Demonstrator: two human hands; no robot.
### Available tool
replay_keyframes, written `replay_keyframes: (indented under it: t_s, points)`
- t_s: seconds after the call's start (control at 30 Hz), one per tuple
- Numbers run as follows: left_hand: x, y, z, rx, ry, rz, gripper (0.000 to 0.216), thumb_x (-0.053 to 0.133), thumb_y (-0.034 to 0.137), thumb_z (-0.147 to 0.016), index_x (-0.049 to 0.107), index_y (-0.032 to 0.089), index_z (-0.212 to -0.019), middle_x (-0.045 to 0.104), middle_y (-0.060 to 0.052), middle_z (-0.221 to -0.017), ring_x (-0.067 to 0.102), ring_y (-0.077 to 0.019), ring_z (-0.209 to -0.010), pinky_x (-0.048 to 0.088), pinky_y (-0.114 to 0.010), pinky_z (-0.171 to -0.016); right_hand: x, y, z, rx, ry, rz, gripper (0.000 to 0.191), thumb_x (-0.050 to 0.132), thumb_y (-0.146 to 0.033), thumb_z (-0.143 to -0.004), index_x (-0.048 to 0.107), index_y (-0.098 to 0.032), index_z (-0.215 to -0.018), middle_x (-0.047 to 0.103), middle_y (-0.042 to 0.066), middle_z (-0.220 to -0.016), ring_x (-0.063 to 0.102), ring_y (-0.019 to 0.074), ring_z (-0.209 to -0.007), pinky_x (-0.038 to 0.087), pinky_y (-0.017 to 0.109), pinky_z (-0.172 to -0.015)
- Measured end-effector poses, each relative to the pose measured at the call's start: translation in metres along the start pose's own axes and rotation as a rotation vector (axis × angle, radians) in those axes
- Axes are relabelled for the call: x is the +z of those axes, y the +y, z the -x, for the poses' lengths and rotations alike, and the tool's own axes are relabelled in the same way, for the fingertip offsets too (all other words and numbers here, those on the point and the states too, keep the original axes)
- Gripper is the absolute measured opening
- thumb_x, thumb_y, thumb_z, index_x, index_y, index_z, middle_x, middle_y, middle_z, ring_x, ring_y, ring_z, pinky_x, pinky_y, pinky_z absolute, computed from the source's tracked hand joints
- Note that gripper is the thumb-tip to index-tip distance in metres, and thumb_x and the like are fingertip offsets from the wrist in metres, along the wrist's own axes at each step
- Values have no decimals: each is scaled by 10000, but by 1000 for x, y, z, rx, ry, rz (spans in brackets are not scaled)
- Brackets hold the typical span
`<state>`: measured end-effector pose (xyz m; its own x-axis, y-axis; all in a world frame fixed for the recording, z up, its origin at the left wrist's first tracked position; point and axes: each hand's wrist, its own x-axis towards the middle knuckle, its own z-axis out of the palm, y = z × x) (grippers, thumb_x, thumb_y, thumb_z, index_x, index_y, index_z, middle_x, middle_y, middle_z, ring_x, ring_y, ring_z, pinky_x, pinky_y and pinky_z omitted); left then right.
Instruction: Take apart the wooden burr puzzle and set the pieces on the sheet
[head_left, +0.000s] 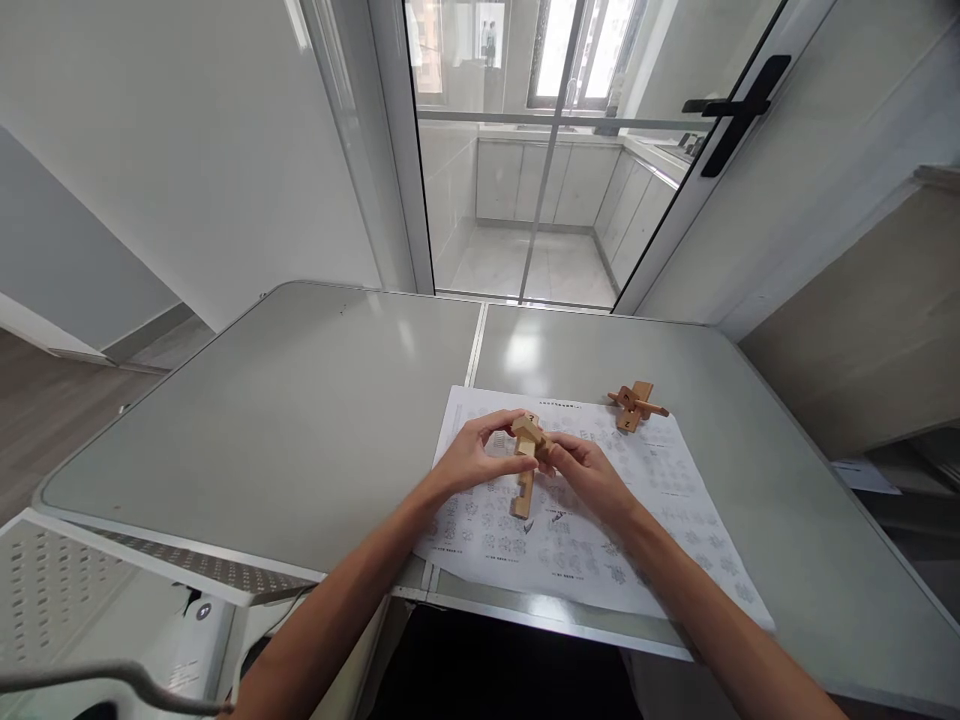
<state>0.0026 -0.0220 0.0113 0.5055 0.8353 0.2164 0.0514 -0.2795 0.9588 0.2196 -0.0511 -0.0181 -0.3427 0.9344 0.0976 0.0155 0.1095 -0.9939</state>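
Observation:
Light wooden interlocking puzzle pieces are held together over a printed sheet. My left hand grips them from the left, thumb below and fingers above. From the right, my right hand pinches the same cluster, its fingertips partly hidden behind the wood. One notched wooden bar points down toward me from the cluster; whether it is joined or only lying beneath, I cannot tell. Rows of small drawings cover the sheet. On its far right corner rests a darker brown wooden cross-shaped puzzle.
The grey table has a seam running through its middle. Beyond its far edge is a glass door with a black handle. A white perforated shelf and a cable are below at the left.

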Motion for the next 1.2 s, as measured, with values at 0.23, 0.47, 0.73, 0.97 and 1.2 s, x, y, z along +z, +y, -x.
replay_keyframes:
  t_s: [0.23, 0.47, 0.73, 0.97, 1.2]
  points:
    - [3, 0, 1, -2, 35, -179, 542, 895, 396, -739, 691, 229, -1212, 731, -68, -1208, 651, -250, -1072, 514, -401, -983, -4, -3, -2, 45, 72, -216, 367, 609, -563, -994, 726, -216, -980, 508, -11, -682, 485, 173, -646, 448, 315, -662]
    - [7, 1, 0, 97, 41, -264, 524, 899, 393, -719, 653, 212, -1144, 685, -58, -1090, 615, -212, -944, 520, -375, -897, 1, -4, -2, 74, 142, -297, 316, 664, -523, -955, 681, -218, -875, 432, -40, -629, 424, 154, -571, 385, 300, -567]
    - [9, -9, 1, 123, 50, -343, 500, 891, 331, -704, 622, 223, -1111, 639, -32, -1030, 610, -201, -910, 517, -355, -855, 3, 1, -1, 90, 165, -239, 375, 711, -580, -929, 708, -205, -944, 457, -55, -612, 410, 121, -530, 362, 281, -540]
    - [12, -20, 2, 131, 90, -418, 476, 856, 348, -735, 617, 226, -1129, 600, -7, -938, 573, -177, -816, 504, -330, -772, 4, 0, -1, 107, 225, -284, 452, 744, -656, -881, 648, -218, -825, 436, -66, -576, 386, 95, -469, 319, 262, -479]
    - [12, -11, 3, 190, -7, -433, 583, 880, 466, -740, 624, 237, -1211, 622, -71, -1087, 619, -248, -1010, 540, -409, -930, 1, -7, -5, 133, 292, -450, 508, 726, -680, -885, 590, -214, -738, 326, -68, -623, 318, 91, -487, 297, 255, -446]
